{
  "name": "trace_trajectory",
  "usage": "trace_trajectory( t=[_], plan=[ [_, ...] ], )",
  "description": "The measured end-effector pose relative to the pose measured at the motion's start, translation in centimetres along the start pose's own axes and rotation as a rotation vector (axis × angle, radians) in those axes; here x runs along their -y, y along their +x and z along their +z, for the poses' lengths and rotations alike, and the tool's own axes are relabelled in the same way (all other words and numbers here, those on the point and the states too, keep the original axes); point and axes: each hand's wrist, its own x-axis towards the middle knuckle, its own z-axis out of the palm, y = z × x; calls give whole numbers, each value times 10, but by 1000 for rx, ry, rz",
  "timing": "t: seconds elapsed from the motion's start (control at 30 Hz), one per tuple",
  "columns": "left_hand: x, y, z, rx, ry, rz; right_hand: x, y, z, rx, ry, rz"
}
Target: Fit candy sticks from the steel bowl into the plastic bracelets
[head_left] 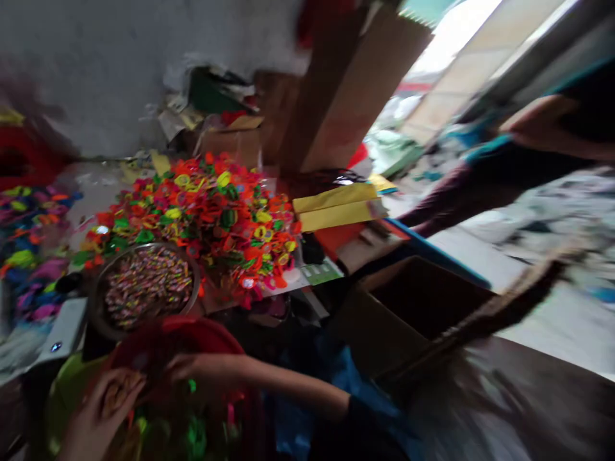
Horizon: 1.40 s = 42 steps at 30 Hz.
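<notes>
My left hand (111, 398) is at the lower left, its fingers curled and closed. What it holds, if anything, cannot be made out. My right hand (206, 371) reaches in from the right with fingers drawn together, blurred and dark at the tips. Both hands are over a red plastic basin (211, 328), where dim green, pink and yellow pieces lie. Just behind the basin stands a metal bowl (195, 282) full of tiny multicoloured pieces (148, 282). Beyond spreads a heap of bright orange, green and yellow plastic pieces (225, 218).
More coloured pieces (41, 262) lie at far left, near a white box-like object (65, 326). An open cardboard box (384, 320) stands right of the basin. Yellow card (336, 206) and tall cardboard (346, 96) are behind. Another person (519, 153) is at right.
</notes>
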Motion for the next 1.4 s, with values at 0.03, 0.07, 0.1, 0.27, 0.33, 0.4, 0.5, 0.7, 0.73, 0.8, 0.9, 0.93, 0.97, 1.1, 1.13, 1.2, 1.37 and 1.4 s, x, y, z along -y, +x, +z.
trace_trajectory(
  t=[0.03,0.07,0.1,0.27,0.33,0.4,0.5,0.7,0.73,0.8,0.9,0.93,0.97,1.1,1.13,1.2,1.37,1.4],
  plan=[
    [4,-2,1,25,-49,6,3,-3,13,24,58,-10],
    [6,-4,2,8,-52,-22,7,-6,23,37,124,-17],
    [6,-7,3,-2,-50,-48,9,-10,30,35,200,-17],
    [-13,-18,7,48,-82,-78,12,-16,32,-78,630,158],
    [-24,-20,7,20,-105,-58,13,-15,30,-71,675,198],
    [-33,-21,7,17,-142,-42,15,-14,30,-64,685,201],
    [-37,-22,7,51,-174,-38,19,-12,32,-68,684,179],
    [-40,-21,8,51,-171,0,29,-9,30,-58,485,93],
    [-42,-21,8,60,-173,11,31,-9,30,-69,416,70],
    [-46,-20,7,66,-160,50,33,-9,30,-101,283,24],
    [-49,-19,6,45,-110,106,33,-9,33,-125,174,-15],
    [-49,-20,7,40,-101,115,33,-9,35,-123,152,-16],
    [-49,-20,7,42,-100,116,32,-9,36,-123,131,-16],
    [-46,-22,10,121,-105,107,32,-8,37,-131,65,-28],
    [-46,-22,11,141,-100,104,33,-7,37,-137,36,-34],
    [-45,-22,13,163,-95,95,35,-7,35,-151,-17,-54],
    [-44,-23,15,191,-135,57,39,-10,31,-66,82,-22],
    [-45,-24,15,189,-145,55,40,-11,30,-44,122,8]
  ],
)
